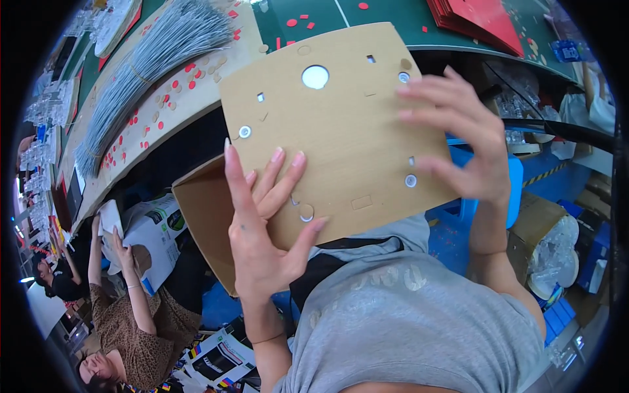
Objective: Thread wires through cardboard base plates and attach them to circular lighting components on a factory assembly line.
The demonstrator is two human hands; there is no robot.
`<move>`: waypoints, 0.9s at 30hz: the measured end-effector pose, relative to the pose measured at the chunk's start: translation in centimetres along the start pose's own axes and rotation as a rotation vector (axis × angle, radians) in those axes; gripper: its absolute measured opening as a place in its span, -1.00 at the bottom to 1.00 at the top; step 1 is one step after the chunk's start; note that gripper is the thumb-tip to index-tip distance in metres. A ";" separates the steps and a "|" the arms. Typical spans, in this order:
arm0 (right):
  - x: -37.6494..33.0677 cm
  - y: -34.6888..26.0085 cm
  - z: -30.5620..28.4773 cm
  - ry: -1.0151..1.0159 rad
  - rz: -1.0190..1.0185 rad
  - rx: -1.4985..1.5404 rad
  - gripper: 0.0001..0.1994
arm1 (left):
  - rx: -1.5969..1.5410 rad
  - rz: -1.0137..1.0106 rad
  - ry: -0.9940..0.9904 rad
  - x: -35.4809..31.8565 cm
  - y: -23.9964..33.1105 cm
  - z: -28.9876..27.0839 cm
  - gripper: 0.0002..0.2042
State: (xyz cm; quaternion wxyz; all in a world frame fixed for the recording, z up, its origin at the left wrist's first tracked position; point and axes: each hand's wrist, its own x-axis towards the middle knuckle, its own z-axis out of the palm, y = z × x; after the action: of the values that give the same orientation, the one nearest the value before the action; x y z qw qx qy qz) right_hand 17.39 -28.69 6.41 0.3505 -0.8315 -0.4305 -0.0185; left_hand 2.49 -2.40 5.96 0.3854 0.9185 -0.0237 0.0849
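The punched sheet [334, 131] is matt brown cardboard with shiny metal eyelets [245, 131]; the bundled grey wires [147, 65] look smooth, the tabletop [393, 19] dull green.

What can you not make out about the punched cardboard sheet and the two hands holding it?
Head view:
- Cardboard sheet: far face turned away; lower edge hidden by left hand.
- Right hand: blurred; its grip on the edge is unclear.
- Stack of red sheets: cut off by the top edge.

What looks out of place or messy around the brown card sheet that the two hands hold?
Red and tan punched scraps lie scattered over the workbench, around the bundle of grey wires. On the card sheet, held by the left hand and right hand, several punched pieces hang half detached. Nothing looks torn.
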 end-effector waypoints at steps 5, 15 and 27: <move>-1.3 -0.1 1.2 -0.109 0.032 0.132 -0.63 | -0.154 -0.096 0.072 0.1 -0.8 0.4 -0.03; 8.3 -0.3 1.2 -0.047 -0.206 0.284 -0.88 | 0.082 -0.053 0.157 -1.1 2.5 0.0 -0.44; 33.2 10.2 13.8 -0.099 -0.087 -0.389 -0.67 | 0.222 0.058 -0.113 -1.5 3.4 2.8 -0.34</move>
State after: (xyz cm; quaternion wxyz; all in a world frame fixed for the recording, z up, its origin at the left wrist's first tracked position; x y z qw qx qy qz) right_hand 41.92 -1.01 1.26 0.1606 -0.8641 -0.4710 -0.0753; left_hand 1.04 -6.80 6.10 0.2765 0.9579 -0.0623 0.0462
